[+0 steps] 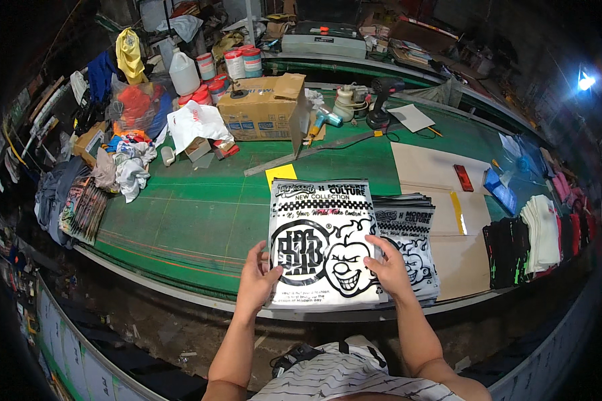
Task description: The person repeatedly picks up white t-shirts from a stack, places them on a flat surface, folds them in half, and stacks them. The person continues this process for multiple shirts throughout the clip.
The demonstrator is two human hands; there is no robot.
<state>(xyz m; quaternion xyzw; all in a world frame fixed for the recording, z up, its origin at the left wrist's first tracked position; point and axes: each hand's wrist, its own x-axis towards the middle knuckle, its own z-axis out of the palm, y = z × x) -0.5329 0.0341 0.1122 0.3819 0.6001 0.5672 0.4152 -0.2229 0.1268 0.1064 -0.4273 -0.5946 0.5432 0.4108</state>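
Note:
A printed plastic garment bag (301, 210), with white cloth showing through it, lies at the table's near edge. At its lower left side is my left hand (262, 275), its thumb on the bag's face and its fingers by the edge. My right hand (387, 264) touches the right side, thumb and forefinger over the printed face. Both hands hold the bag between them. Just to the right, partly under this bag and my right forearm, is a stack of similar printed bags (411, 215). A yellow sheet (281, 173) shows behind the bag's top edge.
The green table (195, 220) bears a long metal ruler (326, 146), a cardboard box (261, 108), a heat gun (323, 120) and a cordless drill (380, 103). Folded black garments (509, 250) and white ones (541, 230) lie right; piled clothes (130, 165) lie left. A red phone-like object (462, 178) rests on cardboard.

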